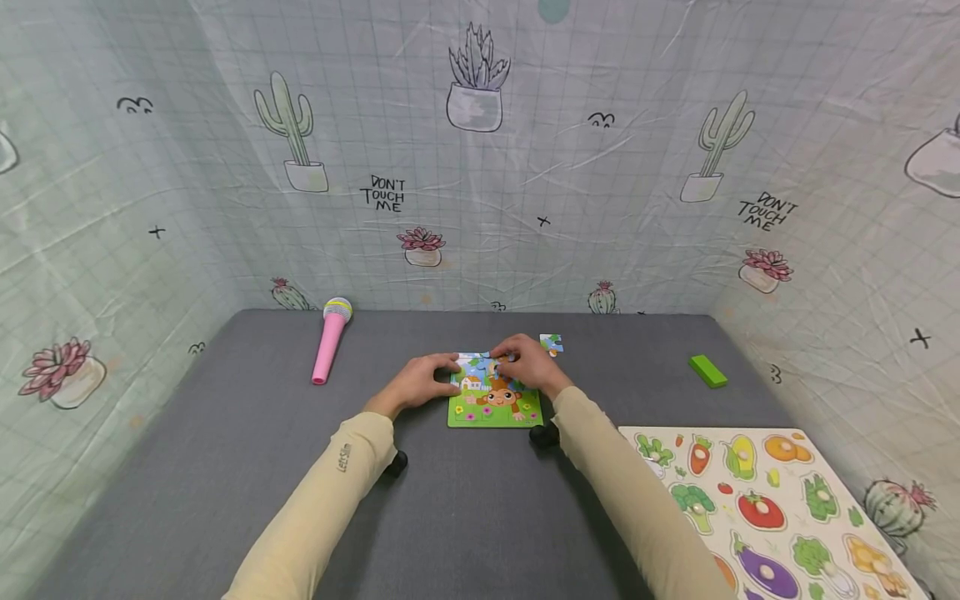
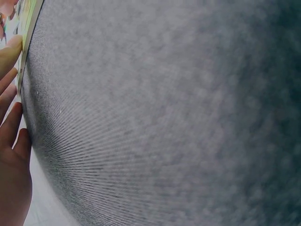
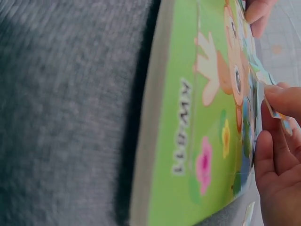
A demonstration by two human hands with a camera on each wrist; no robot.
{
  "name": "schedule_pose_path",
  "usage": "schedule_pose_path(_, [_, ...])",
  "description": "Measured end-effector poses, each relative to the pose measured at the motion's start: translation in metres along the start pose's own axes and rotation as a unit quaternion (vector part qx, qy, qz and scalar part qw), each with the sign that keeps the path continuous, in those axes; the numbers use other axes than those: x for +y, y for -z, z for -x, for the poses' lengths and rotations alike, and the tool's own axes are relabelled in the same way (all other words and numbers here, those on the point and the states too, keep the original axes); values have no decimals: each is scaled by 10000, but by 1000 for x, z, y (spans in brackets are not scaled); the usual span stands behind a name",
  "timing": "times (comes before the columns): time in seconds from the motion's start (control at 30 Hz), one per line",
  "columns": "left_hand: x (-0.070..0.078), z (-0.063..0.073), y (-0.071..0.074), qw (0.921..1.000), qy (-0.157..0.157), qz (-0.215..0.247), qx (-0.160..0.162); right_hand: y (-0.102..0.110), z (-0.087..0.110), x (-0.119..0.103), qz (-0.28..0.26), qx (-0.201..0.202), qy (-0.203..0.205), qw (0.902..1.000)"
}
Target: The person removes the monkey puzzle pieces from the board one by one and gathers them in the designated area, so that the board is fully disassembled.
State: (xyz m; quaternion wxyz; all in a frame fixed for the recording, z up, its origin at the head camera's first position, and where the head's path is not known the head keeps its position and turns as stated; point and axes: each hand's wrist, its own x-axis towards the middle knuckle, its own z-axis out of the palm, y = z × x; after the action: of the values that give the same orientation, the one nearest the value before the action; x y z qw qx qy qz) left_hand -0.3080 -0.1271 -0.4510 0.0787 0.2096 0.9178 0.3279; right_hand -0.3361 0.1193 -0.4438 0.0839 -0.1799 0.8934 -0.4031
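A square monkey jigsaw puzzle (image 1: 480, 412) with a green lower border lies flat on the dark table. My left hand (image 1: 422, 382) rests against its left edge, thumb and fingers spread apart. In the left wrist view, the fingers of that hand (image 2: 11, 136) look fairly straight along the board's side. Over the upper right of the puzzle, my right hand (image 1: 527, 365) pinches a puzzle piece (image 3: 277, 112) between thumb and fingers, tilted above the board. Another loose puzzle piece (image 1: 551, 342) lies just behind the right hand.
A pink toy microphone (image 1: 330, 342) lies at the back left. A green block (image 1: 708, 371) is on the right. At the front right lies a vegetable puzzle board (image 1: 720, 492), partly covered by my right sleeve. Patterned cloth (image 1: 480, 183) walls off the table's back and sides.
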Motion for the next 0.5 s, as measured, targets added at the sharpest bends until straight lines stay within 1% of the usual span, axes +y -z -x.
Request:
schedule_pose_path(0.13, [0,0,1,10000,-32,25,-8,6,5,2,-349,56,-72,9993])
schedule_pose_path(0.27, [-1,1,0,10000,-75,21,-1,17,9,8,-807,213,-425,9956])
schedule_pose_path(0.37, [-1,1,-1,10000,-56,-26,-5,28,12,19,-1103,451,-698,9904])
schedule_pose_path(0.5, [-1,0,-1,10000,-30,-77,-12,46,16,35,-1402,878,-945,9817])
